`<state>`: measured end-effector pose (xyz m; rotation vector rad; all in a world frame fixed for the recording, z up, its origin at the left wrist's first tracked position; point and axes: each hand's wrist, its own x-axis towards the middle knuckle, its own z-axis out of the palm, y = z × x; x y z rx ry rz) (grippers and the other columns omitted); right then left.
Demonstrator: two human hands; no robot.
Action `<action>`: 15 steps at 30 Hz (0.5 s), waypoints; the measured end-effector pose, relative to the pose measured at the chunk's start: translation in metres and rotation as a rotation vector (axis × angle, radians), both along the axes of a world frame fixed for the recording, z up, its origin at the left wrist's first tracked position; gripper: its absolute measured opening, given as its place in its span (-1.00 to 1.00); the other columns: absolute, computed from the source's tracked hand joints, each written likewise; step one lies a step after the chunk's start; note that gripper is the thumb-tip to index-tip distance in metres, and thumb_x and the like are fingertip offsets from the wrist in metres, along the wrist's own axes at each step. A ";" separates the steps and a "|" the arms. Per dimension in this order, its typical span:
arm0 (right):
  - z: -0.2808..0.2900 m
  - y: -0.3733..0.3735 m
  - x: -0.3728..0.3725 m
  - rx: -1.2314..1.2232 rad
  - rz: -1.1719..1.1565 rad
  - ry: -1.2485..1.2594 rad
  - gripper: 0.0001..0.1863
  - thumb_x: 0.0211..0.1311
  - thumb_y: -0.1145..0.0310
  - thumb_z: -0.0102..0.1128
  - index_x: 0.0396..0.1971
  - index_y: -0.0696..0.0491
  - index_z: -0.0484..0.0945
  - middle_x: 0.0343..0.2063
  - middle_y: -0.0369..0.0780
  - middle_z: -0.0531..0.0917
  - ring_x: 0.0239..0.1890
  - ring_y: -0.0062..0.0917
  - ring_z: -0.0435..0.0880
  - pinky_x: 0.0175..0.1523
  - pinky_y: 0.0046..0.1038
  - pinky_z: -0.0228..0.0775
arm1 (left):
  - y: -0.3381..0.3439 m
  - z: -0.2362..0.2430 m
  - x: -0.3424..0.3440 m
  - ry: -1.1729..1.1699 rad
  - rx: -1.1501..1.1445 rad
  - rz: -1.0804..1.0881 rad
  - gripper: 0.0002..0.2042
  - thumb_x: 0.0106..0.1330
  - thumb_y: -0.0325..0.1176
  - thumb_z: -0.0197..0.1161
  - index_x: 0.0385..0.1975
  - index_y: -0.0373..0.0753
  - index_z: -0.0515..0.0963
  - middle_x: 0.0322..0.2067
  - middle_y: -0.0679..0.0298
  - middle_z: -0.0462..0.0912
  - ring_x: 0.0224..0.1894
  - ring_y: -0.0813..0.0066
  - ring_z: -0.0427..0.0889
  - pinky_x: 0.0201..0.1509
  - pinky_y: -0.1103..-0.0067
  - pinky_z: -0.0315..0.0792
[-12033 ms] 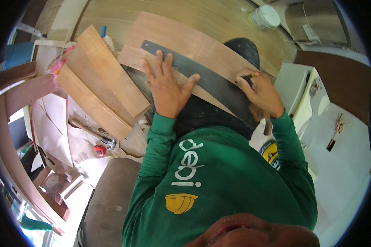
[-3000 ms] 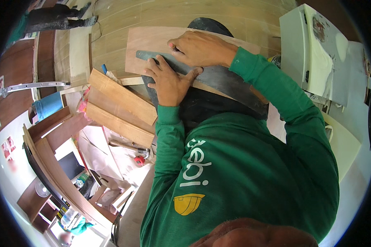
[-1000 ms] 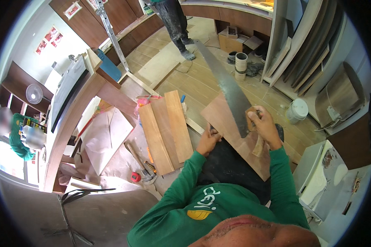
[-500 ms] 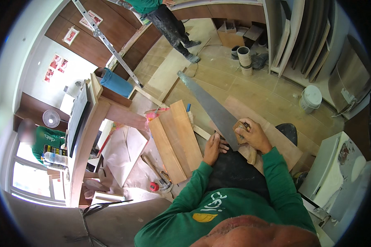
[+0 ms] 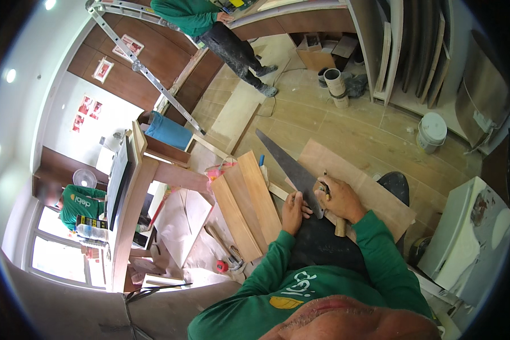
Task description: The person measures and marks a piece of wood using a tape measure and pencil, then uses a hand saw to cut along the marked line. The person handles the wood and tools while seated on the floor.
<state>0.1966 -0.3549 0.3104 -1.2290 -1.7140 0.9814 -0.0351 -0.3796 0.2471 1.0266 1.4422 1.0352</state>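
Observation:
My right hand (image 5: pixel 343 199) is closed round the wooden handle (image 5: pixel 340 227) of a handsaw. The saw's long grey blade (image 5: pixel 287 168) slants away to the far left, over the left side of a thin wooden board (image 5: pixel 368 189). That board extends from my lap out to the right. Just left of the blade's wide end is my left hand (image 5: pixel 294 212), its fingers curled at the board's near left edge. The blade and my wrist partly hide what those fingers grip. Dark trousers (image 5: pixel 328 238) show beneath both hands.
Planks (image 5: pixel 259 190), a hammer (image 5: pixel 235 260) and a red tape measure (image 5: pixel 221 266) lie to the left. A white bucket (image 5: pixel 432 132) stands at right, near a pale cabinet (image 5: pixel 456 224). One person (image 5: pixel 232 51) stands beyond a ladder (image 5: pixel 144 71); another (image 5: pixel 79 207) is at far left.
The handsaw has been drawn back toward me, with my right hand moving nearer my body. My left hand stays beside the blade. The whole view has shifted slightly.

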 end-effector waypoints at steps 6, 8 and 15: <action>-0.004 0.001 0.003 -0.017 -0.030 -0.025 -0.55 0.46 0.20 0.40 0.18 0.18 0.65 -0.14 0.10 0.79 -0.05 0.06 0.78 0.08 -0.07 0.59 | 0.004 -0.005 -0.002 0.034 0.013 -0.021 -0.45 0.71 0.03 0.20 0.27 -0.45 0.46 -0.30 0.17 0.66 -0.44 0.46 0.76 -0.46 0.61 0.61; -0.006 0.002 0.004 -0.023 -0.021 0.003 -0.56 0.46 0.20 0.40 0.17 0.18 0.65 -0.15 0.09 0.79 -0.06 0.05 0.78 0.08 -0.08 0.59 | 0.005 -0.004 -0.001 0.035 0.021 -0.020 -0.44 0.71 0.03 0.21 0.28 -0.46 0.46 -0.31 0.17 0.67 -0.44 0.45 0.76 -0.47 0.61 0.60; 0.004 0.005 -0.006 -0.049 -0.015 -0.018 -0.63 0.47 0.20 0.37 0.11 0.12 0.65 -0.20 0.12 0.78 -0.08 0.11 0.78 0.01 -0.02 0.60 | 0.006 -0.012 -0.009 -0.021 0.009 -0.015 -0.42 0.69 0.02 0.24 0.29 -0.48 0.44 -0.34 0.18 0.67 -0.46 0.45 0.76 -0.51 0.61 0.58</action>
